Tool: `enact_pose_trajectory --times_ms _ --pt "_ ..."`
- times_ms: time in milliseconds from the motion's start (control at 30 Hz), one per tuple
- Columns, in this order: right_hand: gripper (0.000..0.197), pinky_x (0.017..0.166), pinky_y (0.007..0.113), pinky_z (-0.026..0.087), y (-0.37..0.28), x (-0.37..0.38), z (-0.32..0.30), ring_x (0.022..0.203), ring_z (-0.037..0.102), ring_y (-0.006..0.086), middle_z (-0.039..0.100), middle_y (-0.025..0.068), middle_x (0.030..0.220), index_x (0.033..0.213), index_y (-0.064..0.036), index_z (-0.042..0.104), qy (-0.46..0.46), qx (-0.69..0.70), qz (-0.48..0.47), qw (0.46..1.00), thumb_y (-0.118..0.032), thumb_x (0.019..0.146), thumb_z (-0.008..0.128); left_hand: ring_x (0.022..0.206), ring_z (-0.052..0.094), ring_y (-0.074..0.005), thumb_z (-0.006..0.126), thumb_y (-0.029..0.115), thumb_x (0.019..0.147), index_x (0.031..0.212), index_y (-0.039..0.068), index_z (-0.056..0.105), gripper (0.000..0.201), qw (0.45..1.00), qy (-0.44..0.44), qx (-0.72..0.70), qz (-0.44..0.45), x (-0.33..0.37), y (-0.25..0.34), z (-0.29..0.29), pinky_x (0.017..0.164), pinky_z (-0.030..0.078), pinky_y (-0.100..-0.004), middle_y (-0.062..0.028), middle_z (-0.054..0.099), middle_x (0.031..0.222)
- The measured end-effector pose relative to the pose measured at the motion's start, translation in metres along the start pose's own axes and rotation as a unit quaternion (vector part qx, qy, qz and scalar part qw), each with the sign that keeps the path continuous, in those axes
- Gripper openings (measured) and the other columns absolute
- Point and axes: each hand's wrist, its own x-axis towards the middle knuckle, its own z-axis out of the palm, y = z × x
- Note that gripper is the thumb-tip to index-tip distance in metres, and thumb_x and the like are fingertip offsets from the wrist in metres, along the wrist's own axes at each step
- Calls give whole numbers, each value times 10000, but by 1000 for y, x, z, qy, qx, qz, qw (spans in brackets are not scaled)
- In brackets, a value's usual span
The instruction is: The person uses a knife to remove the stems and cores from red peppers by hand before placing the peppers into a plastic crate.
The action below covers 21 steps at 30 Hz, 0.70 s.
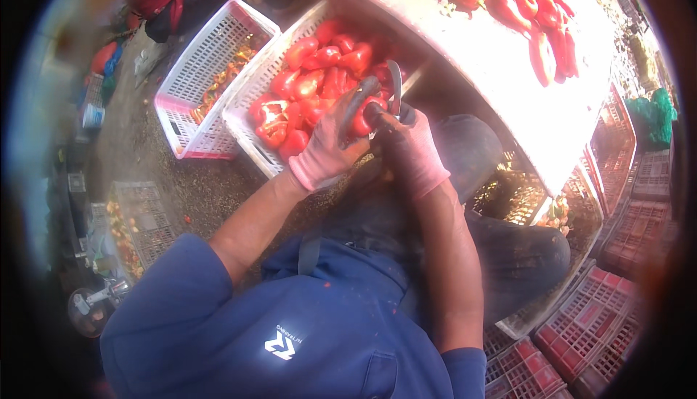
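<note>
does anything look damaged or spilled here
Yes: one red pepper at the left of the pepper-filled crate looks broken open, pale patches showing, while its neighbours show mostly smooth red skin. Small scraps litter the dirt ground beside it, and a red fleck sits on the blue shirt.

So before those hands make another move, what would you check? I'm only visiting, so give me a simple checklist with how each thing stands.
1. Pepper held: ok. The left hand has a red pepper in its grasp.
2. Knife held: ok. The right hand grips the curved knife, its blade sticking up above the hand.
3. Gloves on both hands: ok. Their pink cuffs reach the wrists.
4. Forearms covered: not ok. They are bare between cuffs and sleeves.
5. Cutting edge clear of the fingers: cannot tell. The hands hide the lower blade.
</note>
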Motion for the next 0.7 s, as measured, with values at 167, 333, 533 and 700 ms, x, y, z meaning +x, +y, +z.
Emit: enact_pose_trajectory --times_ms 167,333,533,700 --pt "253 520 251 441 2 1 -1 553 557 102 620 14 729 1028 -9 662 4 -3 -30 1000 -191 899 782 1290 574 -292 637 -70 790 1511 -4 396 763 992 -19 -114 -42 1 1 -1 1082 469 -364 -190 579 1380" --pt "257 516 247 436 6 2 -2 562 557 96 638 21 744 1063 -12 672 11 28 -42 999 -176 898 780 1318 551 -251 687 -35 825 1514 -2 396 749 979 -42 -181 -80 6 1 -3 1099 453 -363 -172 565 1409" --pt "282 489 252 419 10 8 -1 555 541 87 629 15 743 1099 -3 680 31 37 -61 997 -150 884 788 1352 532 -308 767 56 803 1496 1 414 780 996 -41 -22 -76 11 6 -2 1114 441 -403 -201 541 1441" --pt "276 480 253 411 17 13 -2 545 525 81 616 10 739 1080 -2 675 16 -1 -63 998 -143 876 794 1331 547 -339 777 71 785 1472 -4 433 772 990 -68 86 -90 11 13 -9 1097 456 -415 -206 558 1417"
